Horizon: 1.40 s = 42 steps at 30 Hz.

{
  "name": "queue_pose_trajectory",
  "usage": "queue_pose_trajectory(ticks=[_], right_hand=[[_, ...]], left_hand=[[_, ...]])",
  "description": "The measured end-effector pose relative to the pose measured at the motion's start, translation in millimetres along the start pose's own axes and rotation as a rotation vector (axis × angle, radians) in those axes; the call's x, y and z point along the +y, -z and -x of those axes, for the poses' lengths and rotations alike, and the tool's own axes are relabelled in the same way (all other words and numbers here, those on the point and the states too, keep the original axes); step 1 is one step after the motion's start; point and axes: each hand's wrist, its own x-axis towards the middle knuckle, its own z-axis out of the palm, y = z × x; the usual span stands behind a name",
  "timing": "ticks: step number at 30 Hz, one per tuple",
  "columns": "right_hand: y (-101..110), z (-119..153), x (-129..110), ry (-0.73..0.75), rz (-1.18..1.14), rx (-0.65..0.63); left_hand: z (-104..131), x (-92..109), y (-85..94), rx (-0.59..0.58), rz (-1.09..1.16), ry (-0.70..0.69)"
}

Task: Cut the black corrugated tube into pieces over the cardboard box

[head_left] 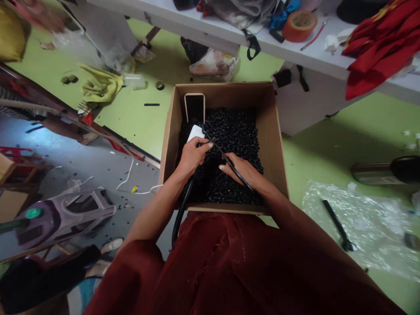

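Note:
A cardboard box (280,148) in front of me holds many small black pieces (232,131). Over them, my left hand (194,155) pinches near the upper end of a thin black rod (241,176). My right hand (241,168) lies beside the rod's middle, its thumb apart from the fingers; the rod crosses over this hand. A white object (196,132) sits just above my left hand. Against the box's back left wall stands a phone (195,108) with a light frame. A black ribbed tube (184,203) runs below my left wrist and over the box's near edge.
Behind the box is a white table (315,54) with orange tape (299,26) and red cloth (380,43). A yellow cloth (100,83) lies at left. Clear plastic (367,227) and a black-handled tool (337,225) lie at right. People's legs show at left.

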Motion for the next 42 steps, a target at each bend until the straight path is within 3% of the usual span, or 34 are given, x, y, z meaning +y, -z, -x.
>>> queue_pose_trajectory(ticks=[15,36,39,42], right_hand=[[0.8,1.4,-3.6,-0.051,-0.049,0.013],[-5.1,2.5,-3.4,-0.085,0.113,0.086],[-1.6,0.8,1.0,-0.115,0.12,0.124],[3.5,-1.1,6.9,-0.162,0.098,0.2]], left_hand=[[0.3,-0.3,-1.7,0.005,0.011,0.001],[-0.2,0.5,-0.9,0.022,-0.033,0.005],[1.8,-0.7,-2.2,-0.059,-0.121,0.031],[5.0,-6.5,-6.3,-0.269,-0.287,0.06]])
